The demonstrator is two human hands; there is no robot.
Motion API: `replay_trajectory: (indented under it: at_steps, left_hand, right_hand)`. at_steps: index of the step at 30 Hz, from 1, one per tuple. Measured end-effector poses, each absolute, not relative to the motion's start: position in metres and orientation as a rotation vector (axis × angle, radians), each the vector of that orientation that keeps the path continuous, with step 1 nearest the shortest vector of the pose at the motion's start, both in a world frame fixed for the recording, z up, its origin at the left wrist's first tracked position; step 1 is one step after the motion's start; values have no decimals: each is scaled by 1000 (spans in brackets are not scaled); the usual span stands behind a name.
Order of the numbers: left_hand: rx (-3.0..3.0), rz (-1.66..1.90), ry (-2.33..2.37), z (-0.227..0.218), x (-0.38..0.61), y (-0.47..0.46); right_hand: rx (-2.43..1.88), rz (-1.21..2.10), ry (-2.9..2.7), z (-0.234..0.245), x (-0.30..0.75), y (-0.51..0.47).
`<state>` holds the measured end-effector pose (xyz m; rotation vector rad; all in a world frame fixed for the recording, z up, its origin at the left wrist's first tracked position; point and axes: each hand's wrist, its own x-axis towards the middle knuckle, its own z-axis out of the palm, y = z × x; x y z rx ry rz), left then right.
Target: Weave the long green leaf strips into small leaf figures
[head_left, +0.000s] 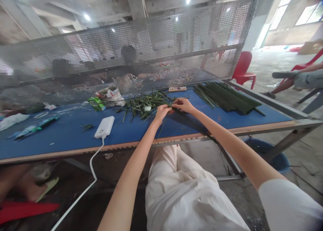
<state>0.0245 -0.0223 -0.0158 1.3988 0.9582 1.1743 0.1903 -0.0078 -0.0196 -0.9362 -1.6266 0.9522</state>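
Observation:
Both my hands meet over the blue table point(63, 133), pinching a long green leaf strip point(174, 108). My left hand point(162, 110) is closed on one part of the strip and my right hand point(183, 105) is closed on it just to the right. Just beyond my left hand lies a loose pile of green leaf scraps point(141, 105) with a small white object point(147, 108) in it. A neat stack of long dark green leaves point(227, 98) lies to the right of my hands.
A white power bank point(104, 126) with a white cable point(85, 187) lies left of my hands. A green packet point(96, 103), crumpled wrappers point(111, 94) and a perforated metal screen point(151, 46) stand behind. People sit beyond the screen. Red chair point(243, 69) and a seated person's legs point(295, 79) at right.

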Motion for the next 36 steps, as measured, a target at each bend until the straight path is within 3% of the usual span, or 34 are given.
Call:
replay_trajectory:
  at_steps: [12, 20, 28, 36]
  left_hand:
    - [1410, 1244, 901, -18, 25, -20]
    - [1416, 1283, 972, -18, 27, -17]
    - [1922, 1231, 951, -26, 23, -18]
    - [2100, 1294, 1006, -24, 21, -20]
  right_hand:
    - [-953, 1208, -1447, -13, 196, -16]
    - [-887, 948, -1464, -9, 187, -16]
    - [-736, 1173, -1696, -7, 182, -29]
    - [-727, 1080, -1814, -7, 177, -31]
